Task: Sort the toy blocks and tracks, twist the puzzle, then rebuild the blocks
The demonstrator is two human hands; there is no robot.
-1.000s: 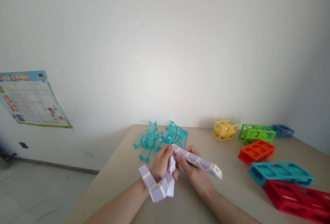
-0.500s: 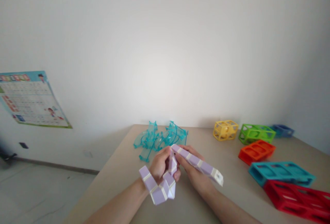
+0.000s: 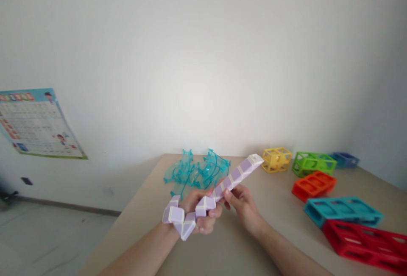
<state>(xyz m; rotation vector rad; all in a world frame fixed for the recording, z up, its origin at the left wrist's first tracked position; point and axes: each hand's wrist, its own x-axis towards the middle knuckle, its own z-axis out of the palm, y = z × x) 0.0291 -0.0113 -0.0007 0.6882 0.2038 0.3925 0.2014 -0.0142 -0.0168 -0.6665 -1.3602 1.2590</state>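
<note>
A lilac and white snake puzzle (image 3: 237,176) is held above the table between both hands. Its straight part slants up and away to the right, while the lower left part is bent into a zigzag over my left wrist. My left hand (image 3: 206,221) is closed round the middle of the puzzle, fingers curled beneath it. My right hand (image 3: 244,204) pinches the straight part near its lower end, with the thumb on the near side. The fingers behind the puzzle are partly hidden.
Clear teal plastic track pieces (image 3: 197,172) lie at the table's back left. Along the right are open-frame blocks: yellow (image 3: 276,160), green (image 3: 314,164), blue (image 3: 346,160), orange (image 3: 314,185), teal (image 3: 345,210) and red (image 3: 365,244). The wall (image 3: 203,64) rises behind the table (image 3: 140,221).
The straight part of the snake puzzle has swung from pointing down right to pointing up right. Its bent end has turned over, and my right hand has shifted its grip.
</note>
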